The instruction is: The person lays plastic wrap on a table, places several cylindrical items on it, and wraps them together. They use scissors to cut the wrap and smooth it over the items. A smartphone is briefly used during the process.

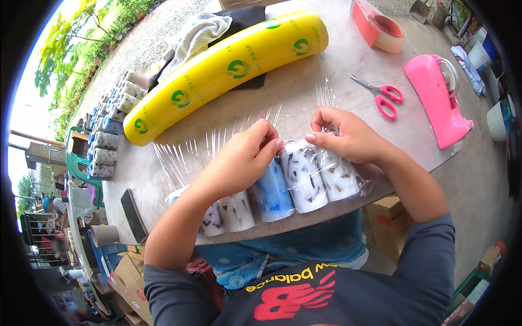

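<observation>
Several pillar candles lie in a row along the table's near edge under clear cling film (177, 161). A blue candle (274, 191) is in the middle. White candles with dark flecks (306, 179) lie beside it, and another flecked candle (340, 177) is at the right end. My left hand (255, 157) pinches the film above the blue candle. Gathered film is between the thumb and fingers of my right hand (340, 132), over the right-end candle. The film stretches back in creases toward a large yellow cling wrap roll (228, 69). My left forearm hides part of the row.
Scissors with pink handles (383, 95), a pink tape dispenser (434, 98) and a tape roll (387, 32) lie to the right. On the left are stacked candles (106, 140), a phone (133, 216) and a cardboard tube (105, 235). A white towel (195, 34) lies behind the roll.
</observation>
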`<action>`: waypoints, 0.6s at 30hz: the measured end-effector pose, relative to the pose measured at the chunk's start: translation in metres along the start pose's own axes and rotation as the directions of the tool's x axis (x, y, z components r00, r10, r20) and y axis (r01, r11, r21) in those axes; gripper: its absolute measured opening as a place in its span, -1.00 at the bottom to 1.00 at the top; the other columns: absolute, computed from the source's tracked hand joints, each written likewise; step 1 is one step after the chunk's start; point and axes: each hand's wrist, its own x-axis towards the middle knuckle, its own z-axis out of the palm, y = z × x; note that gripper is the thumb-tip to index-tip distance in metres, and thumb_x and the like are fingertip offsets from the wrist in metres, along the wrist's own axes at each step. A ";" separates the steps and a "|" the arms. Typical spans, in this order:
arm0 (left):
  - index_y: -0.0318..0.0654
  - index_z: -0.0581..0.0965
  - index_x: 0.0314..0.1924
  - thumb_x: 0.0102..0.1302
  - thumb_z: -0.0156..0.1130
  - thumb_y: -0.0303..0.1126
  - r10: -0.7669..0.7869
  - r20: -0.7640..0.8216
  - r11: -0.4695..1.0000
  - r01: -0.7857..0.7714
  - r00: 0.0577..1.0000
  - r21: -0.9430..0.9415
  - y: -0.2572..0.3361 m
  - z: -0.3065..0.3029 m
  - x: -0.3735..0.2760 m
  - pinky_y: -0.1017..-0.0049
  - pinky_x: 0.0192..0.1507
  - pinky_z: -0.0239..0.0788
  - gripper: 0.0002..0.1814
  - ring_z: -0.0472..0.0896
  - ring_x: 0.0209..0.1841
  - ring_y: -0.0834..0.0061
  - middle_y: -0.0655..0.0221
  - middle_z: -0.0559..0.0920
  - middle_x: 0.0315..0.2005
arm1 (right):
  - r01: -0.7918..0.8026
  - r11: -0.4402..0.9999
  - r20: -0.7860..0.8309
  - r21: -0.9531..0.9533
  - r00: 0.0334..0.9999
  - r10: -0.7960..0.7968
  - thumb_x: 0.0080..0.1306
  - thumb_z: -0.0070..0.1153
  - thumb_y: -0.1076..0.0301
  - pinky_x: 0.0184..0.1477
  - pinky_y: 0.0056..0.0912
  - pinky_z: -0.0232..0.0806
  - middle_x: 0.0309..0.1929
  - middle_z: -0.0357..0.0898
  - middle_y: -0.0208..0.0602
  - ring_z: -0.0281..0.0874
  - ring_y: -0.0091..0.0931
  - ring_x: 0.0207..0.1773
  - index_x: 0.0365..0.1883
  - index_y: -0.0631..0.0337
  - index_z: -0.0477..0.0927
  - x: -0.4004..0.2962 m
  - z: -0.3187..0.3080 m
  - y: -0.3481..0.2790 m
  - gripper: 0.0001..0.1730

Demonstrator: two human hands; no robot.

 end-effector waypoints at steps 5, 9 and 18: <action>-0.34 0.43 -0.17 0.43 0.12 -0.32 -0.023 -0.010 0.997 0.023 1.000 0.067 0.004 0.004 -0.002 0.36 -0.23 0.38 -0.79 0.57 -0.32 0.23 0.11 0.60 -0.39 | -0.013 0.957 -0.140 0.291 0.989 0.056 0.34 0.25 0.27 -0.25 -0.63 0.24 -0.41 0.43 -0.54 0.30 -0.73 -0.32 -0.34 0.20 0.45 -0.004 0.003 -0.005 -0.75; -0.34 0.41 -0.19 0.44 0.10 -0.38 -0.012 -0.051 0.998 0.015 0.999 0.060 0.004 0.008 -0.002 0.46 -0.18 0.37 -0.84 0.57 -0.30 0.41 0.23 0.60 -0.39 | 0.167 0.971 -0.374 0.171 0.923 -0.093 0.28 0.30 0.35 -0.37 -0.61 0.25 -0.49 0.50 -0.47 0.33 -0.73 -0.42 -0.36 0.27 0.47 -0.005 0.006 -0.001 -0.76; -0.29 0.44 -0.08 0.42 0.06 -0.46 -0.064 -0.014 0.997 0.065 0.998 0.051 0.009 0.008 0.002 0.39 -0.15 0.41 -0.88 0.63 -0.26 0.23 0.17 0.61 -0.41 | -0.132 0.990 -0.379 0.050 0.915 0.141 0.25 0.29 0.30 -0.43 -0.48 0.24 -0.58 0.51 -0.34 0.38 -0.65 -0.49 -0.43 0.33 0.54 -0.009 -0.006 0.001 -0.74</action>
